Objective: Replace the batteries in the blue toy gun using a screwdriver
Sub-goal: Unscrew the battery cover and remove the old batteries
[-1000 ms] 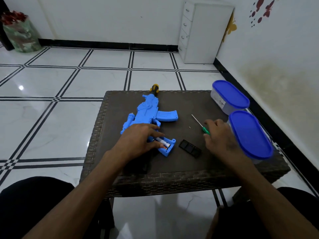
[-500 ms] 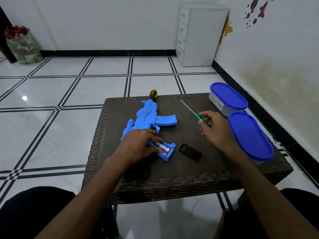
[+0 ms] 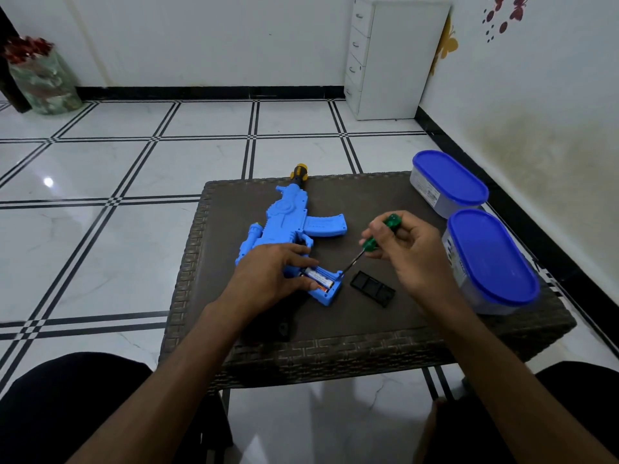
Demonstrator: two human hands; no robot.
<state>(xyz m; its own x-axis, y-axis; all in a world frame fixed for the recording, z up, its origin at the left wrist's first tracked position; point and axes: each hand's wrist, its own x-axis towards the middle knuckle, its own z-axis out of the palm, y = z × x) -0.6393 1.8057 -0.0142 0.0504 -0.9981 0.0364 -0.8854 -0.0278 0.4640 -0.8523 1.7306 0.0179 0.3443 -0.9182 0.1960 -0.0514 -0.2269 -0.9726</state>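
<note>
The blue toy gun [image 3: 288, 222] lies on the dark woven table [image 3: 368, 333], muzzle pointing away. Its grip end faces me with the battery compartment uncovered, and batteries [image 3: 320, 278] show inside. My left hand [image 3: 271, 276] rests on the gun's rear and holds it down, fingers beside the batteries. My right hand [image 3: 407, 252] grips the green-handled screwdriver [image 3: 376, 237], whose tip points down-left at the compartment's right edge. The black battery cover [image 3: 372, 288] lies loose on the table just right of the compartment.
Two clear tubs with blue lids [image 3: 449, 182] [image 3: 489, 259] stand along the table's right side. A white drawer cabinet [image 3: 392, 58] is at the far wall. A wrapped bouquet [image 3: 40, 75] sits at the far left on the tiled floor.
My right hand has lifted the screwdriver off the table, turned it, and brought its tip down to the battery compartment. My left hand has stayed on the gun.
</note>
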